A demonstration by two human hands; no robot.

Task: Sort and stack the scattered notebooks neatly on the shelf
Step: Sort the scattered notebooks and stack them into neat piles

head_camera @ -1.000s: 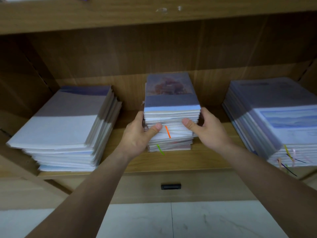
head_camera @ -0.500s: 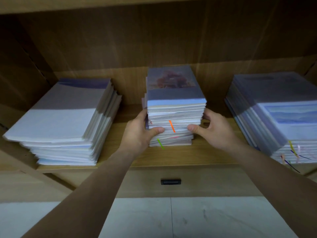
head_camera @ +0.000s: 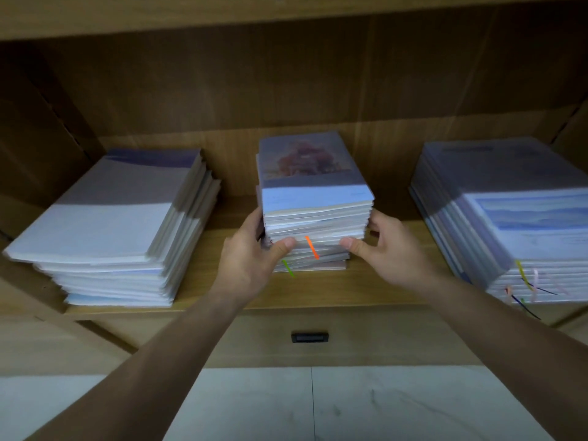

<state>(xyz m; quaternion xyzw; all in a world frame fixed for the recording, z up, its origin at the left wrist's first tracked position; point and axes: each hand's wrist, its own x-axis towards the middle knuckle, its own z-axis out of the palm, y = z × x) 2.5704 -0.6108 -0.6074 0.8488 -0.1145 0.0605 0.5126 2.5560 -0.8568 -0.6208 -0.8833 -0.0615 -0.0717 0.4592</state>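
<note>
A small stack of notebooks [head_camera: 313, 198] stands in the middle of the wooden shelf [head_camera: 318, 291]; its top cover is blue with a reddish picture. An orange ribbon and a green ribbon hang from its front. My left hand [head_camera: 251, 259] grips the stack's left side, thumb on the front edge. On the right side, my right hand [head_camera: 381, 249] holds it the same way. The upper notebooks sit slightly offset from the lower ones.
A wide stack of pale notebooks [head_camera: 117, 224] lies at the shelf's left. Another large stack [head_camera: 509, 218] with coloured ribbons fills the right. A board spans overhead [head_camera: 286, 17]. Below the shelf are a drawer handle [head_camera: 309, 337] and tiled floor.
Both hands have stayed on the middle stack, squeezing and shifting its upper notebooks. The top of the stack has shifted a little to the right over the lower books.
</note>
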